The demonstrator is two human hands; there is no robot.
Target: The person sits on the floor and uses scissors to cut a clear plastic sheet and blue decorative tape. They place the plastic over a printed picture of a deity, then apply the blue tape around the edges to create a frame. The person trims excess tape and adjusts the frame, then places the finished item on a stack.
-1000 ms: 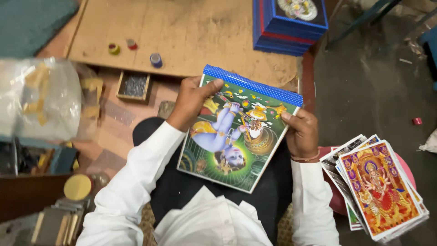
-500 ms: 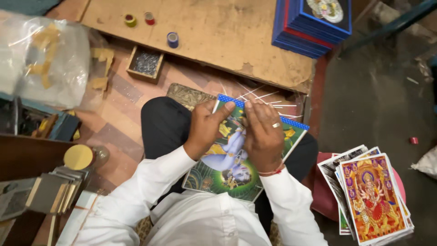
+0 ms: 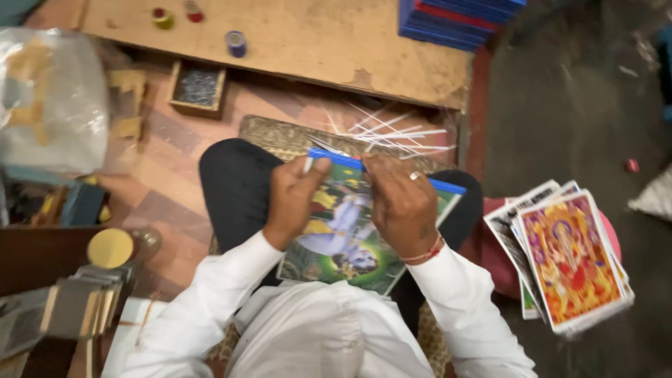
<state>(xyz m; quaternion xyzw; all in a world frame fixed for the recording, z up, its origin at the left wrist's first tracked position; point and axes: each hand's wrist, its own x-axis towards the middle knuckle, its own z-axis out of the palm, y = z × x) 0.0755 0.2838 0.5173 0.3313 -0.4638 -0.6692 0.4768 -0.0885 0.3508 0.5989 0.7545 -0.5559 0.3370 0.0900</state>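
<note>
A colourful printed picture (image 3: 343, 238) with a blue strip along its top edge lies on my lap. My left hand (image 3: 294, 199) pinches the top edge near its left end, fingers closed on it. My right hand (image 3: 399, 203), with a ring and a red thread at the wrist, presses on the top edge beside it. Thin white strips (image 3: 399, 133) lie fanned out on the floor just beyond the picture.
A stack of similar pictures (image 3: 570, 259) rests at my right. A wooden board (image 3: 308, 35) lies ahead with small thread spools (image 3: 236, 42) and a blue box stack (image 3: 455, 21). A small tray of nails (image 3: 197, 87), a plastic bag (image 3: 45, 98) and a round yellow lid (image 3: 110, 247) are at left.
My hands have moved from the picture's sides to its top blue edge, close together. The view has shifted, and the picture sits lower on my lap.
</note>
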